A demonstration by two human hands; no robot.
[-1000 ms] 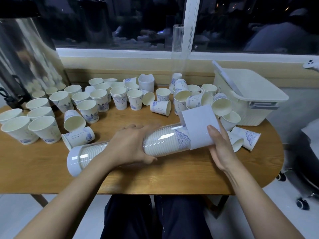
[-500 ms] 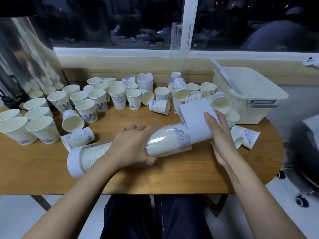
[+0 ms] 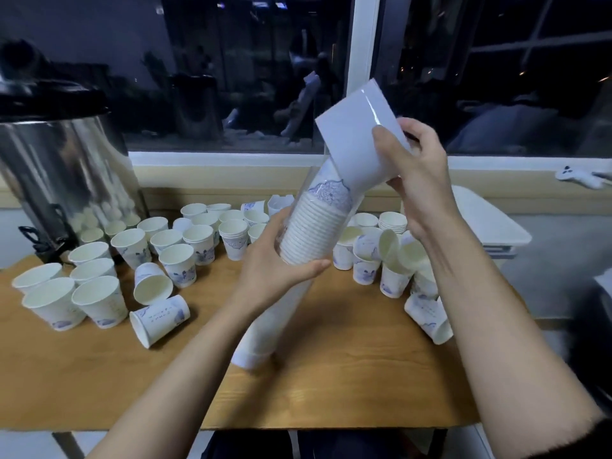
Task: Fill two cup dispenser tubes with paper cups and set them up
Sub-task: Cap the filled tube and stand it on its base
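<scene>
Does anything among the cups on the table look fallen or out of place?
Yes. Some paper cups lie on their sides: the front-left cup, the tipped cup just behind it, and the right-edge cup. Most others stand upright.

Faces a dark window [image 3: 231,77] with a white frame [image 3: 361,71], dim reflections in the glass, perhaps of people. Below the sill [image 3: 215,159], a beige wall [image 3: 198,180]. Wooden table [image 3: 347,389] in front; steel urn [image 3: 63,173] at left, white lidded box [image 3: 486,220] at right. Pale floor [image 3: 23,445] below.
</scene>
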